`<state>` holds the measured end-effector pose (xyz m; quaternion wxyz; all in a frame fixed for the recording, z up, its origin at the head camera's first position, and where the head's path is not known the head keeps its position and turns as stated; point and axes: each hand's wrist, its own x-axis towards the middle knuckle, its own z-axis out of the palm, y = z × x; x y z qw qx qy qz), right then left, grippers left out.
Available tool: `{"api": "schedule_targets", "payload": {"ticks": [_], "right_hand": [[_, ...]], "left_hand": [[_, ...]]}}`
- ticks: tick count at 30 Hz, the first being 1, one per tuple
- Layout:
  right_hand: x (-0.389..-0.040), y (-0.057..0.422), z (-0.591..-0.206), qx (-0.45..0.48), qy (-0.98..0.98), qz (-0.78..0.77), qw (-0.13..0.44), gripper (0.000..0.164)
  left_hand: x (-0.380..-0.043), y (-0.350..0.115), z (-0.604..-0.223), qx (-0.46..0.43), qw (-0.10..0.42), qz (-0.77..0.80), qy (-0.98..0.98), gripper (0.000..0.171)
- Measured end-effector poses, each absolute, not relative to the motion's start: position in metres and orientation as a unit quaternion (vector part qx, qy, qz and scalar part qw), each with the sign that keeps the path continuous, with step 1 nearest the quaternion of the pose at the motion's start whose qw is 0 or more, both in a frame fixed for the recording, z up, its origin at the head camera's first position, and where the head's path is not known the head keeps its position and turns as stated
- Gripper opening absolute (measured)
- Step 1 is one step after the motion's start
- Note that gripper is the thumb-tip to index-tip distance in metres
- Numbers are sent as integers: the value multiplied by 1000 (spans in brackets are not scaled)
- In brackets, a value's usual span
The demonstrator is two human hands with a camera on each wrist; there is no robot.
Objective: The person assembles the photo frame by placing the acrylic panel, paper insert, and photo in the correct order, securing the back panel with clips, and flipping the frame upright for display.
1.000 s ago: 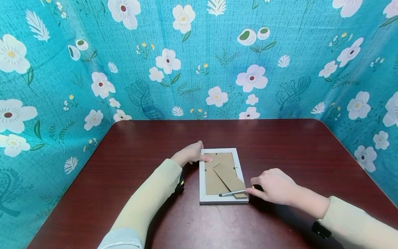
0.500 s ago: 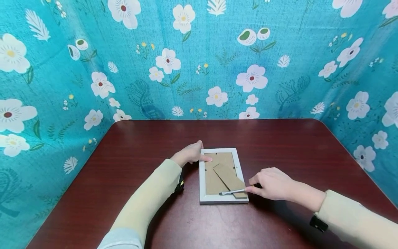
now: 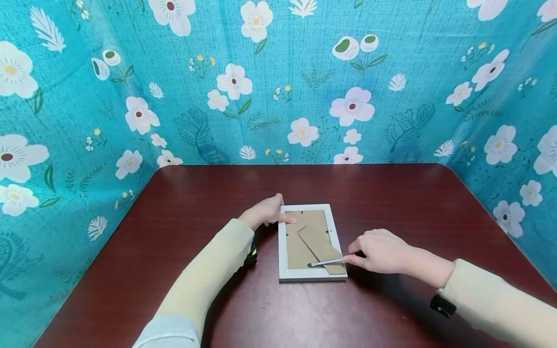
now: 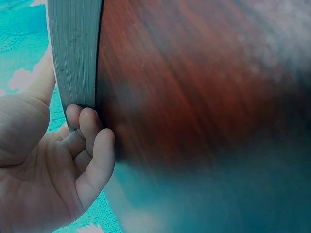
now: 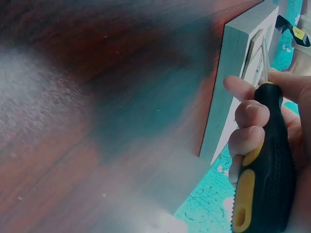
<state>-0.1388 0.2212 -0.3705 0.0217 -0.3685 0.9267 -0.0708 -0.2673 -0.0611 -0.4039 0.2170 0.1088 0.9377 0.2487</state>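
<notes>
A white picture frame [image 3: 284, 251] lies back side up on the table, its brown backing board [image 3: 298, 256] showing. A cardboard stand leg [image 3: 319, 246] slants across the board to the lower right corner. My left hand [image 3: 265, 212] grips the frame's upper left corner, thumb on the back; in the left wrist view its fingers [image 4: 99, 155] curl by the frame's grey side [image 4: 75, 53]. My right hand [image 3: 383, 251] holds a screwdriver [image 5: 269, 160] by its black and yellow handle. The flat tip lies over the lower part of the board; whether it touches is unclear.
The dark red wooden table [image 3: 209, 193] carries the frame. A blue flowered cloth [image 3: 278, 72] hangs behind the table and along both sides. Black wrist devices [image 3: 443, 305] are worn on both forearms.
The screwdriver's tip has shifted slightly up the frame, away from its lower edge, along with my right hand. The left hand keeps its grip; the head view has tilted a little.
</notes>
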Motion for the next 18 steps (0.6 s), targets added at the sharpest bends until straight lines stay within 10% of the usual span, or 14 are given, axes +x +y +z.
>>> {"api": "schedule_targets", "payload": {"ticks": [18], "right_hand": [[-143,224,-365,-321,944,-71,16,42]], "left_hand": [[-269,-60,-403,102,224,245,938,60]]}}
